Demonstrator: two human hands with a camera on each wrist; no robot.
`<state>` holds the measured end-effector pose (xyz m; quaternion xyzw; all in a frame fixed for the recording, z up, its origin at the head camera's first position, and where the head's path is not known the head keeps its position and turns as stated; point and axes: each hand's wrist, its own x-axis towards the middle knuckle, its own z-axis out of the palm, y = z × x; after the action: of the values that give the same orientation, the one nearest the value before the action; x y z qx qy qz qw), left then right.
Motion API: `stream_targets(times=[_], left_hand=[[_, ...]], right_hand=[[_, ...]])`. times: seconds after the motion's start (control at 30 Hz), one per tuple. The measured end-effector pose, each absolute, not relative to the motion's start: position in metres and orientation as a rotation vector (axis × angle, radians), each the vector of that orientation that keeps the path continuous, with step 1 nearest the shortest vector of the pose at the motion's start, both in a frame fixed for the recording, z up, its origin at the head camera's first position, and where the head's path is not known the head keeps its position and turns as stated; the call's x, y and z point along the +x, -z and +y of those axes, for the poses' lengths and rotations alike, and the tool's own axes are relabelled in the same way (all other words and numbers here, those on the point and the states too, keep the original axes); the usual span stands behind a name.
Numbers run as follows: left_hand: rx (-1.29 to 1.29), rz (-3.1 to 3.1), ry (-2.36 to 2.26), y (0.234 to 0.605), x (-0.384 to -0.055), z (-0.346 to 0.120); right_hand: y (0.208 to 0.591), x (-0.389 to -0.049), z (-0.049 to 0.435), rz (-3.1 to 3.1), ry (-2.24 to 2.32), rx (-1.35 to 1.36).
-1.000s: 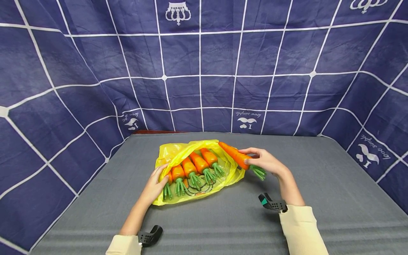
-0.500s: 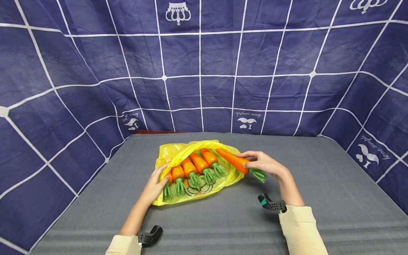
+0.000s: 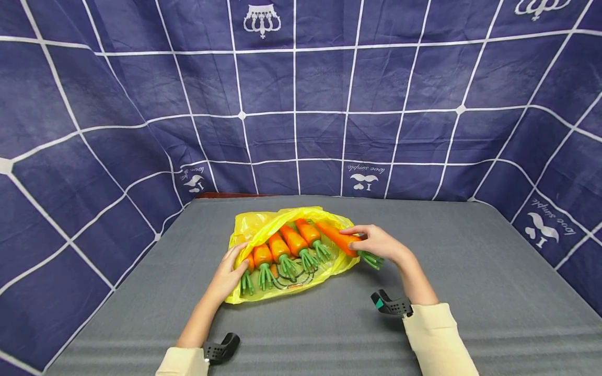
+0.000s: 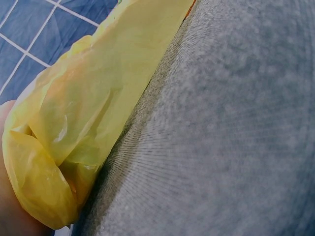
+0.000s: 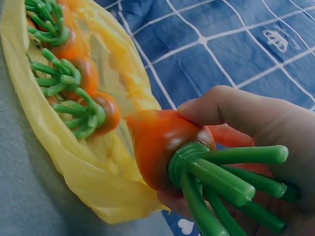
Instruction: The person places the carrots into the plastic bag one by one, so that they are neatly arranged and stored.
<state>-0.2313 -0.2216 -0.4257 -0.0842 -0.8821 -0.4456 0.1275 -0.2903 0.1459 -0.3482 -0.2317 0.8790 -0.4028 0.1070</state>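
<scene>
A yellow plastic bag [image 3: 254, 224] lies on its side with its mouth facing the person. Inside, several orange carrots [image 3: 294, 241] lie in a row, green stubby tops toward the opening. My left hand [image 3: 227, 275] holds the bag's left edge, thumb at the mouth and fingers along the outside; the left wrist view shows mostly the bag's crumpled film [image 4: 88, 103]. With thumb and fingers, my right hand [image 3: 380, 243] grips another carrot [image 3: 333, 235] near its top. Its pointed end is within the bag's right side, while its green stems [image 5: 221, 177] stick out past the fingers.
A grey cloth [image 3: 447, 271] covers the table under the bag. Behind and at both sides hangs a dark blue curtain [image 3: 320, 136] with white grid lines. Black straps with small devices [image 3: 392, 304] sit on both wrists.
My right hand has brought the carrot left and slightly down, its tip going from above the bag's rim to inside the mouth. The left hand and the bag stay in place.
</scene>
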Motion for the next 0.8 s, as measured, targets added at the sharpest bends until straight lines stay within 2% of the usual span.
stream_targets(times=[0.5,0.8], left_hand=[[-0.274,-2.533,1.277,0.430,-0.236,-0.218],[-0.269,-2.535,1.282,0.430,-0.234,-0.220]], right_hand=[[0.342,-0.278,0.119,2.896,0.932,-0.740],[0.341,-0.275,0.095,2.954,0.811,-0.647]])
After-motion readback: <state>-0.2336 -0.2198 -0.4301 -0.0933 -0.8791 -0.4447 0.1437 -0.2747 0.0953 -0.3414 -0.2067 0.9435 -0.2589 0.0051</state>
